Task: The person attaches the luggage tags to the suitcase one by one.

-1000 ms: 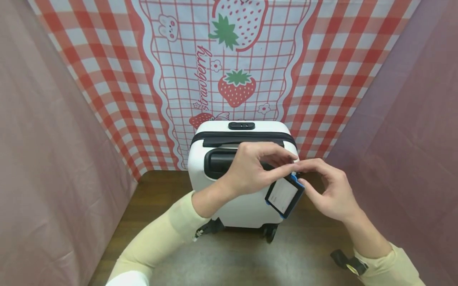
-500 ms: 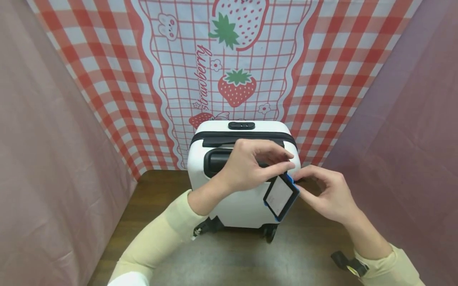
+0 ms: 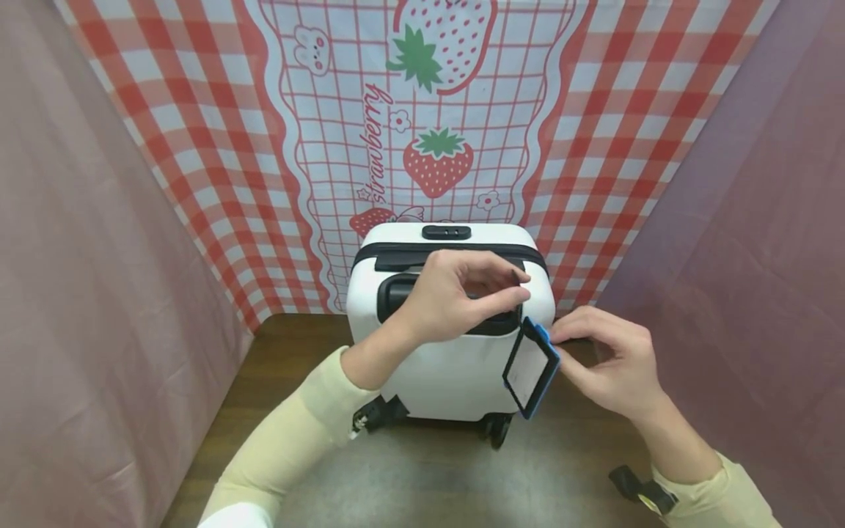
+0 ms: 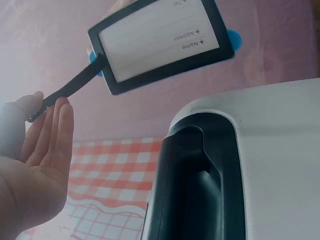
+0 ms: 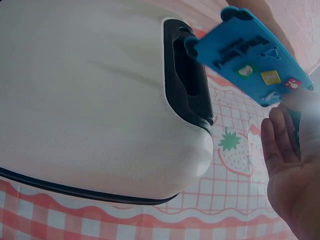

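A luggage tag [image 3: 528, 370], with a black frame around a white card in front and a blue back, hangs tilted by the suitcase's right side. My right hand [image 3: 610, 359] pinches it at its upper corner. The raised blue back [image 5: 250, 57] faces the right wrist view, and the printed card [image 4: 160, 42] faces the left. From the tag's end runs a short black strap [image 4: 75, 85]; my left hand [image 3: 449, 297] pinches its free end between thumb and fingers, above the suitcase's handle recess. Behind the tag stands a white suitcase [image 3: 455, 374], upright.
The suitcase's black handle recess [image 4: 192, 175] lies below the left hand. A black lock [image 3: 446, 232] sits on its top. A red-checked strawberry cloth [image 3: 436, 110] hangs behind, pink curtains [image 3: 99, 293] hang at the sides, and the floor [image 3: 449, 477] is brown wood.
My left hand has moved up and left, away from the right hand. The right hand has shifted slightly lower, and the tag has turned more edge-on to the head view.
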`<action>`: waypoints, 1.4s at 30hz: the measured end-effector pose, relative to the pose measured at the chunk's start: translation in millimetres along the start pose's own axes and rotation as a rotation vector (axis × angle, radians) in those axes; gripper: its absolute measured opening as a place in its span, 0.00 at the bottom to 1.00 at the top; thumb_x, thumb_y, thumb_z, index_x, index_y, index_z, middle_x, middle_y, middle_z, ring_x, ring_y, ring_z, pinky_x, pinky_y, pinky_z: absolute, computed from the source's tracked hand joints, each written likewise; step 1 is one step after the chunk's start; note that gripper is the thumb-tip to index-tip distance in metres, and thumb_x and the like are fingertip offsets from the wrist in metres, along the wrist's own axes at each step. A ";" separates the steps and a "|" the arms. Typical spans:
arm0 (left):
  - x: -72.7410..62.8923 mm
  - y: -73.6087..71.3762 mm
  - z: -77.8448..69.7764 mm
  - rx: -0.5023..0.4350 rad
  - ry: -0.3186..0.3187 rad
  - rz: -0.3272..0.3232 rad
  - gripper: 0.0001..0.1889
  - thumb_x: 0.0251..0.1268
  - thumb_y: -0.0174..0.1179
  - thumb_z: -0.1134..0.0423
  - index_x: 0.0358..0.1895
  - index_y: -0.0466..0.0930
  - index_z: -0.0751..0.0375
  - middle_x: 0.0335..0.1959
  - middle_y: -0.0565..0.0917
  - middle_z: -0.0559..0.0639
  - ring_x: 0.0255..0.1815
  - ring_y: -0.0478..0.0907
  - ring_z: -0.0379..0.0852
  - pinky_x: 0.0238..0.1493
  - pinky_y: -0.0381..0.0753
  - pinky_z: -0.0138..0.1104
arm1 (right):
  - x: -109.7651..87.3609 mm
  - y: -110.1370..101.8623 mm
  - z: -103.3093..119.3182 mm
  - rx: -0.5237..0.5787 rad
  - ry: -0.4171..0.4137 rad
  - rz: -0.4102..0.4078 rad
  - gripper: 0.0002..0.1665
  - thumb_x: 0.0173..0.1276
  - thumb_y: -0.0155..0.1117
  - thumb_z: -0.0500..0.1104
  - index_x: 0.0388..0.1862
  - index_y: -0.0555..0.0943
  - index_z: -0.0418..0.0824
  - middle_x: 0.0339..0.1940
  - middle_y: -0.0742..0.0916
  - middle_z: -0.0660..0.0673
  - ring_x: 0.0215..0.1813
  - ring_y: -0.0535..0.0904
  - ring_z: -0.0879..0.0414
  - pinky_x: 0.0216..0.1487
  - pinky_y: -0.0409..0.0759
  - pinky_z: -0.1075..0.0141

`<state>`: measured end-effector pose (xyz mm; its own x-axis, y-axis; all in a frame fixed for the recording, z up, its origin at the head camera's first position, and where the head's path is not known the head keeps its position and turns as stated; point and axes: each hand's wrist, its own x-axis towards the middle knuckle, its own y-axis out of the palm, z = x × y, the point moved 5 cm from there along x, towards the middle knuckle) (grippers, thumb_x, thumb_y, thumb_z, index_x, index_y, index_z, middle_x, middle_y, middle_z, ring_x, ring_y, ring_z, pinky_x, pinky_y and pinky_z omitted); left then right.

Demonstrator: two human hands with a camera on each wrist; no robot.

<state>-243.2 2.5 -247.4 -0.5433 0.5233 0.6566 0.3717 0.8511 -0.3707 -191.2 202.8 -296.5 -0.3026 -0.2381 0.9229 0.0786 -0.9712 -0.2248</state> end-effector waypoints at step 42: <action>-63.4 -122.9 73.5 0.779 -0.438 -0.126 0.25 0.71 0.70 0.52 0.68 0.84 0.57 0.67 0.85 0.59 0.72 0.79 0.60 0.73 0.78 0.55 | 9.2 -13.6 17.2 -0.297 -0.159 -0.164 0.17 0.68 0.73 0.37 0.25 0.84 0.25 0.24 0.85 0.34 0.35 0.82 0.57 0.51 0.82 0.78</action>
<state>-309.7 -132.2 -291.7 -0.8427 0.2580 0.4726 -0.2388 0.6076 -0.7575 -178.8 213.9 -279.6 -0.1353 -0.0986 0.9859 -0.2445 -0.9609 -0.1297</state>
